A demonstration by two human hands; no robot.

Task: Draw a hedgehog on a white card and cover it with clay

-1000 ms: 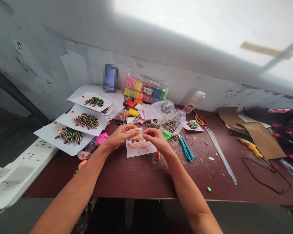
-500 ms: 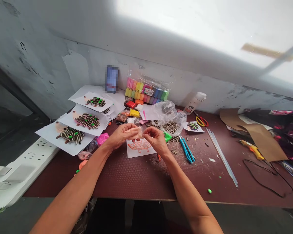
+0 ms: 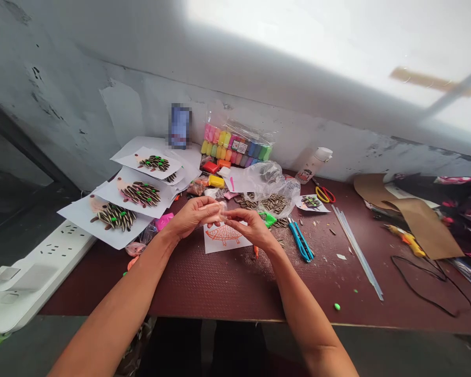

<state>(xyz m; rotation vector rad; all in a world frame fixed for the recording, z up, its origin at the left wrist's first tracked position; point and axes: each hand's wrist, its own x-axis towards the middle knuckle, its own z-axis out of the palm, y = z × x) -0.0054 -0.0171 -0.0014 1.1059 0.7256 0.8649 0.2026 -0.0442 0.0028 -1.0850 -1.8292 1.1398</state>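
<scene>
Near the centre my left hand (image 3: 198, 215) is closed on a small pale, clear-looking plastic wrapper (image 3: 222, 208). My right hand (image 3: 249, 226) meets it from the right, its thumb and fingers pinched at the wrapper's edge; what lies between them is too small to make out. Just below both hands a white card (image 3: 223, 246) with an orange drawing of a spiny animal lies on the dark red table (image 3: 204, 288). Right of my right hand are a green packet (image 3: 267, 219) and sunflower seeds (image 3: 273, 204), partly under a clear bag.
Seed-covered hedgehog cards (image 3: 139, 195) and a power strip (image 3: 35, 277) are at the left. Coloured clay packs (image 3: 235, 149) stand by the wall. Rightward lie a blue cutter (image 3: 300, 242), scissors (image 3: 324, 195), glue sticks (image 3: 357, 251), a glue gun (image 3: 410, 242), and a bottle (image 3: 313, 166).
The fingers of my right hand have straightened a little and shifted slightly left and down at the wrapper. My left hand has barely moved.
</scene>
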